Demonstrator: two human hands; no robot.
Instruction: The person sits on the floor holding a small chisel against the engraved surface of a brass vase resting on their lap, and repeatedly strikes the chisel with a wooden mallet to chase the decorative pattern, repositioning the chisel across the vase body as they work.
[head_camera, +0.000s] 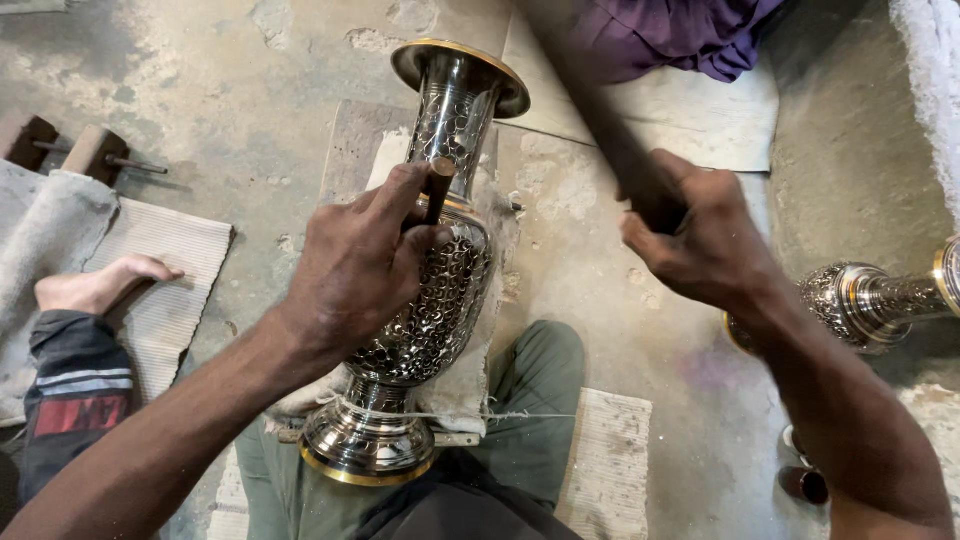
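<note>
Engraved metal vase (425, 300): silver-coloured, dense scroll pattern, brass-coloured rims at mouth and foot. Lies tilted on a pale cloth pad (470, 380) over a stone slab on the floor, foot towards the wearer's green-trousered lap, mouth pointing away.

Left hand (355, 265): closed around a short dark punch (438, 190), fingers wrapped tight, tip of the tool set against the shoulder of the vase; the heel of the hand rests on the vase body.

Right hand (700, 240): clenched on a dark, blurred handle (620, 150) that runs up and away to the left; held above the floor, well apart from the vase.

Second engraved vase (870, 300): lying on its side at the right edge, partly behind the right forearm.

Another person's hand (100, 285): at far left, dark sleeve with a red patch, resting on a ribbed mat (175, 270).

Purple cloth (680, 35): bunched at top edge.

Wooden-handled tools (70, 145): two, upper left on the floor.

No packages, labels or signs can be made out.
</note>
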